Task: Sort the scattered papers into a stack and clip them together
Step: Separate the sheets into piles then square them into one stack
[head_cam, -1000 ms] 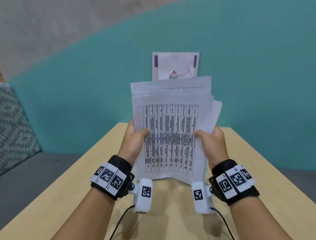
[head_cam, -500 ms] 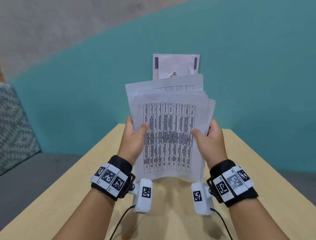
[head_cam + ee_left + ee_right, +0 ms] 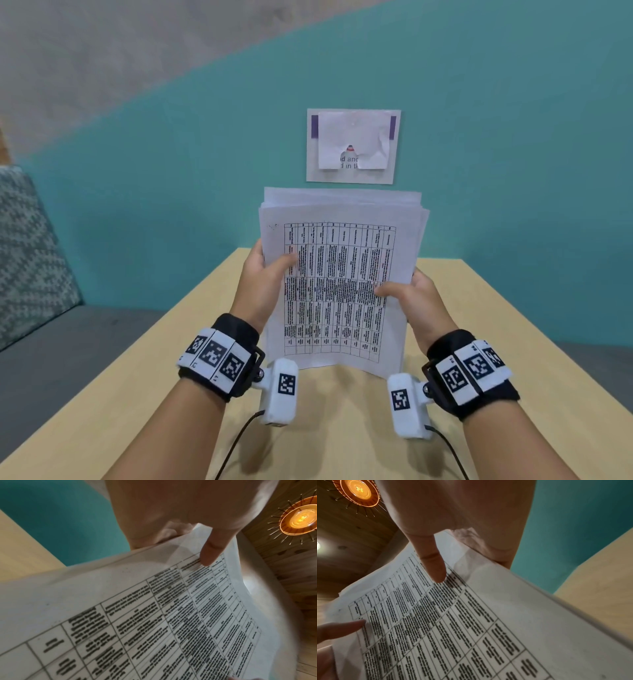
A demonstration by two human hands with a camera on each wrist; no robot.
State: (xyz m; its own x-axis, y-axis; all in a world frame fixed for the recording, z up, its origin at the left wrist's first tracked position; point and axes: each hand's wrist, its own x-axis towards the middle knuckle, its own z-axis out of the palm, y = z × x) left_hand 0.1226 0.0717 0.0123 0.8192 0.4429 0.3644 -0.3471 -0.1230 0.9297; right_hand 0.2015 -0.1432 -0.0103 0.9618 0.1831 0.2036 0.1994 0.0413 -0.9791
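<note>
Standing upright on its lower edge on the pale wooden table (image 3: 496,342), one stack of white printed paper sheets (image 3: 339,291) is held between two hands, the left hand (image 3: 260,284) gripping its left edge and the right hand (image 3: 416,301) its right edge. Each thumb lies flat across the front sheet while the other fingers (image 3: 169,532) curl behind the stack, so both hands are clamped on the papers; the wrist views show the same pinch from below, with the left thumb and the right thumb (image 3: 433,566) pressed on the print. How many sheets are in the stack cannot be counted: only a few staggered top edges show, not quite level with one another. Most of the fingers behind the paper are hidden. The front sheet carries a black ruled table of many narrow columns packed with small text too blurred to read, and its lower part bows slightly forward. On the teal wall (image 3: 513,154) behind hangs one white notice with purple side bars (image 3: 352,145), partly covered by a torn sheet. One patterned grey cushion (image 3: 30,253) is cut off at the left edge.
</note>
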